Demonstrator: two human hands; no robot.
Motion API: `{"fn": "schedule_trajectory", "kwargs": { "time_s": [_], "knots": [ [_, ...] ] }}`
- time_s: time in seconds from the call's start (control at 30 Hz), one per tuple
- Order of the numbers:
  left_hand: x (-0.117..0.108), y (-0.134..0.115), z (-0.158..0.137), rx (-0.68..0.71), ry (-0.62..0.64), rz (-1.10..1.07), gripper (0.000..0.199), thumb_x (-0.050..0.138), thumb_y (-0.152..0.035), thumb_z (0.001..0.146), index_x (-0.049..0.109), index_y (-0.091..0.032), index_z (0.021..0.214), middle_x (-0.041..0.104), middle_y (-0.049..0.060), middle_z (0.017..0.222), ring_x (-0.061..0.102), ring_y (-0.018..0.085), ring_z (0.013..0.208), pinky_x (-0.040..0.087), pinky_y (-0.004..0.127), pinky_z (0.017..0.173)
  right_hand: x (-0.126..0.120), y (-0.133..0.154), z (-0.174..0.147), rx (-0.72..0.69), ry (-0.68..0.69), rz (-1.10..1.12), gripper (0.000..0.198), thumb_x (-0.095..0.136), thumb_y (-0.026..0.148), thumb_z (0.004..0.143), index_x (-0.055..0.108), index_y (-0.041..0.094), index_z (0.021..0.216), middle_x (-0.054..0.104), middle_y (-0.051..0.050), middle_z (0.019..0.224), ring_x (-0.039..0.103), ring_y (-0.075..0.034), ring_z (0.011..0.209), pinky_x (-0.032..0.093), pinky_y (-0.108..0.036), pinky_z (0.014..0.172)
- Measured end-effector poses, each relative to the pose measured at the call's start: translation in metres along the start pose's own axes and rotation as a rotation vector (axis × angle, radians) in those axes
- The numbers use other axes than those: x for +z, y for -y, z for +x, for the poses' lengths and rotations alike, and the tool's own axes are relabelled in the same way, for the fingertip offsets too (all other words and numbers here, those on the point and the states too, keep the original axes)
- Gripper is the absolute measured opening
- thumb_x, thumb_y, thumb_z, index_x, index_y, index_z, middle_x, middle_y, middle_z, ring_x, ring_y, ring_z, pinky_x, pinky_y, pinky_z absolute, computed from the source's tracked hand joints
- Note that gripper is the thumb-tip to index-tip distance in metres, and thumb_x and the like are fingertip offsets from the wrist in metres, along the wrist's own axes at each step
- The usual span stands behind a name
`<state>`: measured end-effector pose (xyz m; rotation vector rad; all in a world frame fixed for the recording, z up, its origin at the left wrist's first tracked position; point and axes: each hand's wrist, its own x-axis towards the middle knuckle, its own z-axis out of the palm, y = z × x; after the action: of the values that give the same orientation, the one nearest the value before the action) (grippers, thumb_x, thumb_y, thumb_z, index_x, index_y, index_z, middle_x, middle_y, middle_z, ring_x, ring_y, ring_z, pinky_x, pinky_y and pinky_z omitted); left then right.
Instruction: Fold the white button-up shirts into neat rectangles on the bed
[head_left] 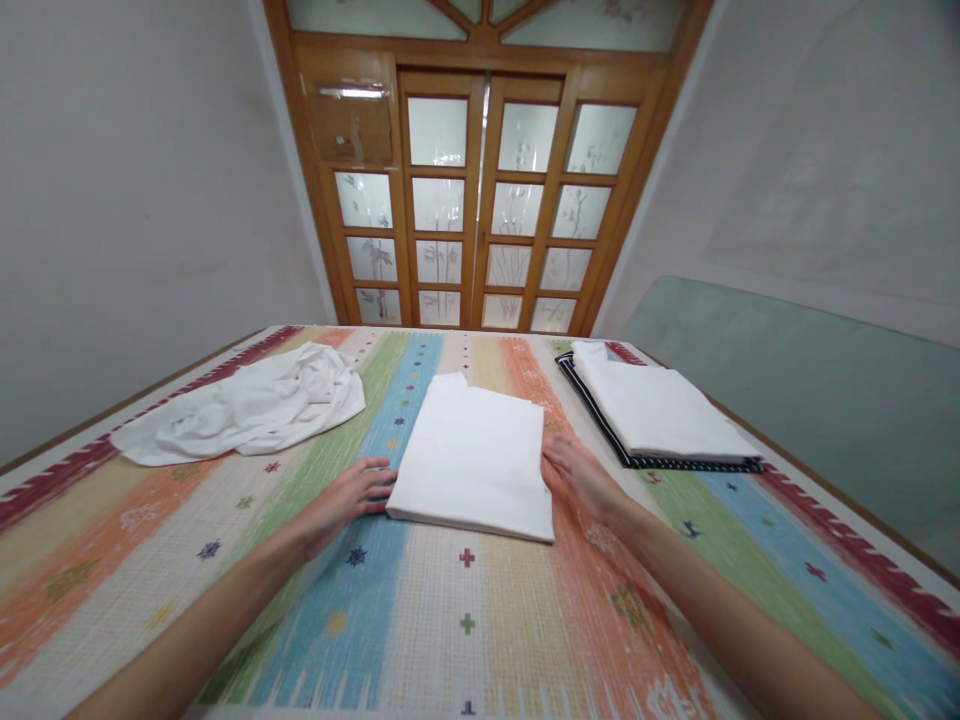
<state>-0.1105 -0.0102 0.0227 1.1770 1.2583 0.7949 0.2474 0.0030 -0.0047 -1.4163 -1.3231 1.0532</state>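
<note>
A white garment (472,455), folded into a neat flat rectangle, lies in front of me between my two hands. At its left edge is my left hand (364,490), fingers stretched out and slightly apart, the tips at or close to the cloth. My right hand (581,475) rests along the right edge, its fingers extended against the fabric; some of the fingertips are hard to make out there. Neither hand is closed round the garment.
A crumpled white garment (255,405) lies to the left on the striped, patterned cloth (465,600). To the right, a folded white garment (667,405) sits on a folded black one with white marks (600,415). Behind stand wooden doors with glass panes (480,200).
</note>
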Motion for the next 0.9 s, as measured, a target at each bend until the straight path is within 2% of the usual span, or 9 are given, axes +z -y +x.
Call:
{"fn": "schedule_trajectory", "kwargs": {
  "time_s": [0.1, 0.2, 0.33, 0.47, 0.57, 0.73, 0.8, 0.9],
  "knots": [
    [-0.002, 0.0, 0.007, -0.103, 0.017, -0.067, 0.042, 0.068, -0.045, 0.076, 0.054, -0.017, 0.103, 0.071, 0.009, 0.093, 0.07, 0.018, 0.078, 0.057, 0.034, 0.078, -0.009, 0.006, 0.005, 0.234, -0.076, 0.304, 0.017, 0.051, 0.037, 0.085, 0.057, 0.023, 0.094, 0.065, -0.009, 0.114, 0.065, -0.022, 0.102, 0.055, -0.035, 0.086],
    [-0.002, 0.002, 0.013, -0.187, 0.096, -0.038, 0.05, 0.072, -0.052, 0.069, 0.054, -0.017, 0.099, 0.068, 0.004, 0.08, 0.068, 0.017, 0.065, 0.058, 0.032, 0.067, -0.013, 0.009, 0.01, 0.363, -0.103, 0.398, 0.011, 0.05, 0.031, 0.085, 0.056, 0.022, 0.086, 0.066, -0.008, 0.101, 0.066, -0.015, 0.078, 0.057, -0.028, 0.069],
    [0.004, 0.001, 0.014, -0.204, 0.155, 0.095, 0.057, 0.074, -0.059, 0.064, 0.053, -0.017, 0.095, 0.066, 0.002, 0.073, 0.063, 0.014, 0.051, 0.052, 0.026, 0.049, -0.014, 0.013, 0.016, 0.379, 0.023, 0.432, 0.011, 0.048, 0.026, 0.086, 0.053, 0.021, 0.078, 0.061, -0.001, 0.073, 0.054, -0.009, 0.052, 0.046, -0.019, 0.048],
    [0.009, -0.003, 0.015, -0.168, 0.2, 0.134, 0.055, 0.077, -0.058, 0.06, 0.054, -0.018, 0.089, 0.063, -0.002, 0.066, 0.054, 0.009, 0.041, 0.042, 0.02, 0.038, -0.014, 0.022, 0.025, 0.459, 0.071, 0.472, 0.012, 0.047, 0.023, 0.087, 0.049, 0.021, 0.076, 0.052, 0.004, 0.058, 0.047, -0.008, 0.045, 0.036, -0.016, 0.041],
    [0.01, -0.003, 0.019, -0.165, 0.26, 0.126, 0.05, 0.076, -0.059, 0.062, 0.053, -0.018, 0.08, 0.059, -0.004, 0.058, 0.049, 0.007, 0.038, 0.038, 0.018, 0.037, -0.015, 0.025, 0.034, 0.52, 0.069, 0.466, 0.015, 0.049, 0.02, 0.088, 0.045, 0.021, 0.073, 0.047, 0.006, 0.055, 0.041, -0.006, 0.04, 0.029, -0.014, 0.037],
    [0.014, 0.002, 0.027, -0.167, 0.336, 0.184, 0.052, 0.073, -0.064, 0.062, 0.052, -0.018, 0.07, 0.054, -0.003, 0.046, 0.046, 0.008, 0.037, 0.035, 0.018, 0.037, -0.014, 0.021, 0.046, 0.538, 0.159, 0.372, 0.022, 0.055, 0.02, 0.085, 0.04, 0.021, 0.068, 0.037, 0.009, 0.05, 0.03, -0.004, 0.036, 0.013, -0.012, 0.031],
    [0.016, 0.003, 0.027, -0.155, 0.33, 0.185, 0.052, 0.074, -0.064, 0.061, 0.055, -0.017, 0.073, 0.056, -0.002, 0.05, 0.05, 0.009, 0.04, 0.039, 0.02, 0.04, -0.013, 0.019, 0.047, 0.508, 0.148, 0.282, 0.023, 0.059, 0.02, 0.082, 0.042, 0.02, 0.067, 0.039, 0.009, 0.05, 0.031, -0.004, 0.036, 0.013, -0.012, 0.03],
    [0.018, 0.001, 0.025, -0.161, 0.312, 0.148, 0.051, 0.075, -0.06, 0.06, 0.058, -0.016, 0.08, 0.063, 0.002, 0.063, 0.058, 0.013, 0.052, 0.047, 0.024, 0.048, -0.009, 0.02, 0.045, 0.408, 0.128, 0.155, 0.023, 0.062, 0.016, 0.078, 0.044, 0.02, 0.064, 0.043, 0.008, 0.049, 0.035, -0.004, 0.037, 0.021, -0.012, 0.031]
  ]
}}
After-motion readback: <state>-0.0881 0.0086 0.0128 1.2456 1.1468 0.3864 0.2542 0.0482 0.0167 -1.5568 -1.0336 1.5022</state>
